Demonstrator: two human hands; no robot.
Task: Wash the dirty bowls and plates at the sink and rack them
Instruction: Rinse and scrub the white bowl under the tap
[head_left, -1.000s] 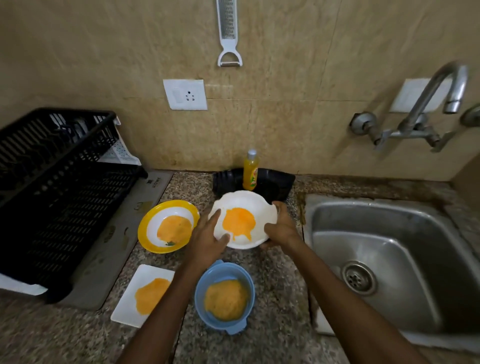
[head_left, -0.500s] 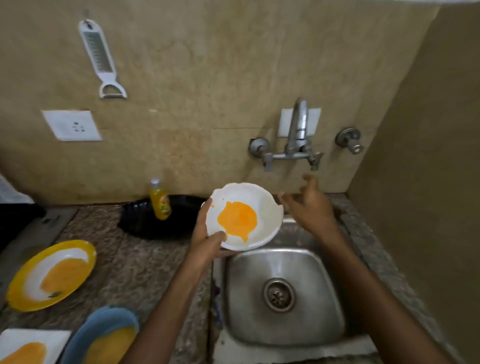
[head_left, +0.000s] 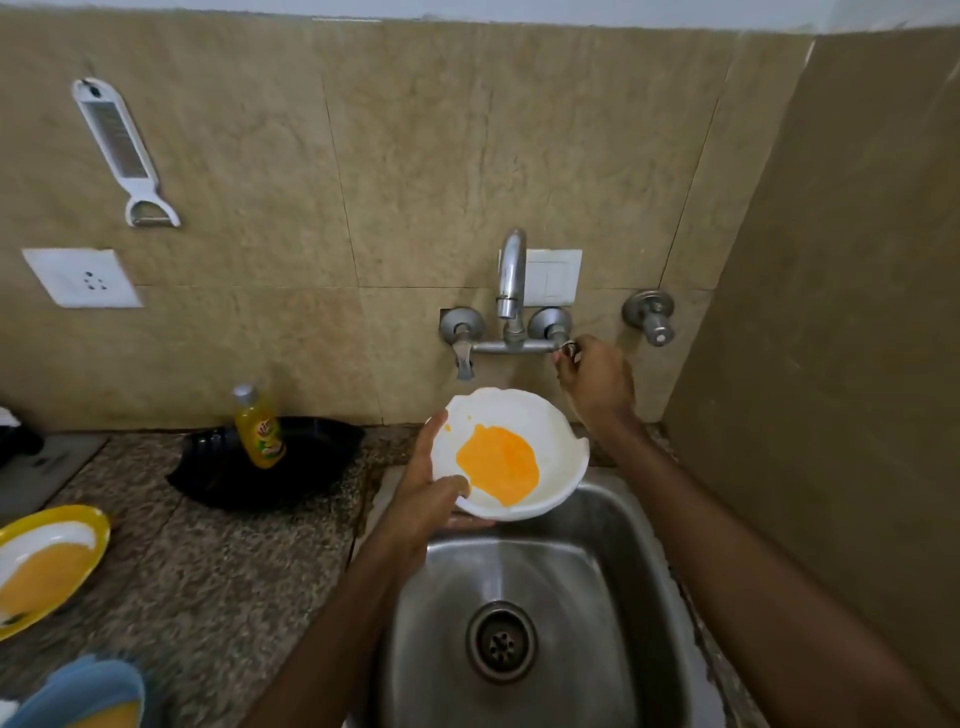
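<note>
Pinching the white bowl (head_left: 511, 452) by its nine-o'clock rim over the sink (head_left: 613, 597), left hand (head_left: 423, 499) holds it at six o'clock below the spout (head_left: 510, 275), while right hand (head_left: 597, 382) seemingly grips the tap's right handle (head_left: 563, 345).

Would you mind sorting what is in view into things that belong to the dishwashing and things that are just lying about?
Job: white bowl in the left hand; right hand on the tap handle; sink; yellow plate; blue bowl; soap bottle.
Lying about: grater; wall socket; black dish.
</note>
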